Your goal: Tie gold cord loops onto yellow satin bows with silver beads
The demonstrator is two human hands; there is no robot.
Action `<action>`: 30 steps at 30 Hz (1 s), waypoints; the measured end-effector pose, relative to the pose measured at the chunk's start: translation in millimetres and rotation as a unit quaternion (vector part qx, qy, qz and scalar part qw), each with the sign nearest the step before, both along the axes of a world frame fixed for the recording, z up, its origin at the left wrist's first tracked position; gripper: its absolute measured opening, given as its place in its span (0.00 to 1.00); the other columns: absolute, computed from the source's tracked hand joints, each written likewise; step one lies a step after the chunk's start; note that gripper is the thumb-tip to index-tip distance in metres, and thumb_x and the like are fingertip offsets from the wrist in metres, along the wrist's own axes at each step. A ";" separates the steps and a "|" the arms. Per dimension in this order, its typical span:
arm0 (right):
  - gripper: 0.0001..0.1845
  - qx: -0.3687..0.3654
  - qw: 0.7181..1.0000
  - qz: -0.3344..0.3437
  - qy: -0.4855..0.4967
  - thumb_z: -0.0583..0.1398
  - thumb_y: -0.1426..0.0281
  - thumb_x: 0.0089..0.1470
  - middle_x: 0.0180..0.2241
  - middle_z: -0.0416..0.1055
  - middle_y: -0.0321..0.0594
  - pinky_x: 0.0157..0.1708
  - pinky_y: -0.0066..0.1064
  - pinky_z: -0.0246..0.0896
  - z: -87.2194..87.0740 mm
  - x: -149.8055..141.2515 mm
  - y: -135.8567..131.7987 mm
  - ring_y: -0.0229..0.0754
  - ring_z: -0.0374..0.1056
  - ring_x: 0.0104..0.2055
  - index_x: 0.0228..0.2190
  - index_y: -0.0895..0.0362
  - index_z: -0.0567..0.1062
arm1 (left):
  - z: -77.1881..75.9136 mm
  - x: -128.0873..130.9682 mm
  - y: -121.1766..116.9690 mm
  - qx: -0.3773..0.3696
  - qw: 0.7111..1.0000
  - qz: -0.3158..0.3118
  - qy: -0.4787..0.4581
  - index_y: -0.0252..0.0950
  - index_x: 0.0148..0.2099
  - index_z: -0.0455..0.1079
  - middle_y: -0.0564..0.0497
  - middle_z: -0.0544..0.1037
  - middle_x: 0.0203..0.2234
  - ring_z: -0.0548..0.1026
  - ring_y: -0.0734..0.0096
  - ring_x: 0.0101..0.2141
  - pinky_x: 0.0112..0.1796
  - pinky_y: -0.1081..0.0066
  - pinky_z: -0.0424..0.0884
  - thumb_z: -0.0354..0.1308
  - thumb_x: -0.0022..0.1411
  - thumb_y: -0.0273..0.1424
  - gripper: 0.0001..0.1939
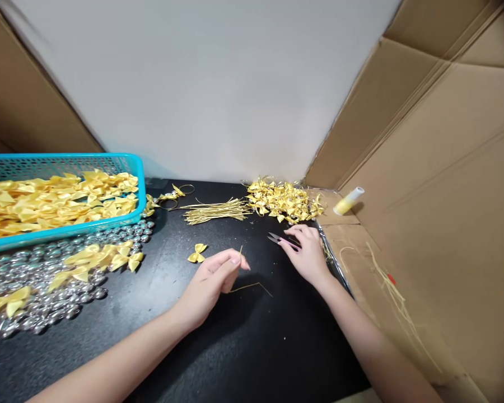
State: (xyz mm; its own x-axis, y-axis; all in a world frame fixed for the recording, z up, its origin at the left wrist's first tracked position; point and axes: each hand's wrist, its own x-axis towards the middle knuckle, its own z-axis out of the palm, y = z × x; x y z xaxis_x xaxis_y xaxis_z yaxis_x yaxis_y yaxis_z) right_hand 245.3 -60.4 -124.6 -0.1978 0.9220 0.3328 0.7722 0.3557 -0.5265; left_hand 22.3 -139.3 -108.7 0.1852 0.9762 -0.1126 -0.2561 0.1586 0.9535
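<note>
My left hand (pixel 218 274) is closed in a pinch on a thin gold cord (pixel 247 286). One short end sticks up above the fingertips, and a bent length trails out below toward the right. My right hand (pixel 308 252) curls around the pink handle of small thread snips (pixel 274 238), whose blades point left, low over the black table. Its thumb lies along the handle; the other fingers are slightly apart from it. A single yellow ribbon bow (pixel 197 253) lies just left of my left hand.
A blue basket (pixel 140 184) full of yellow bows stands at left, with silver beads (pixel 63 302) before it. Behind my hands lie cut gold cords (pixel 216 211) and a pile of beaded bows (pixel 283 198). A yellow-and-white roll (pixel 348 201) stands by the right cardboard wall (pixel 445 196).
</note>
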 end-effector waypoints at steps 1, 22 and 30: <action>0.12 0.000 0.999 -0.021 -0.043 0.63 0.63 0.54 0.46 0.72 0.48 0.50 0.50 0.56 -7.4 7.7 1.1 0.56 0.61 0.50 0.40 0.55 0.78 | -1.9 -0.5 0.2 -0.003 1.000 -0.003 0.003 0.36 0.32 0.69 0.62 0.49 0.15 0.45 0.77 0.19 0.21 0.75 0.46 0.56 0.62 0.47 0.19; 0.07 -0.252 0.910 0.181 0.277 0.55 0.64 0.63 0.39 0.75 0.41 0.43 0.34 0.70 -19.1 -19.1 -44.8 0.41 0.74 0.43 0.40 0.53 0.67 | -39.0 -2.8 4.6 -0.061 0.989 -0.092 0.095 0.37 0.38 0.72 0.61 0.53 0.15 0.50 0.76 0.18 0.20 0.75 0.46 0.51 0.64 0.50 0.22; 0.04 -0.250 0.916 0.190 0.251 0.56 0.68 0.61 0.38 0.76 0.40 0.42 0.32 0.72 -20.4 -14.5 -44.9 0.40 0.75 0.41 0.39 0.53 0.69 | -34.5 -2.1 2.8 -0.043 0.992 -0.082 0.088 0.37 0.34 0.75 0.58 0.57 0.16 0.53 0.76 0.19 0.19 0.76 0.47 0.54 0.64 0.46 0.18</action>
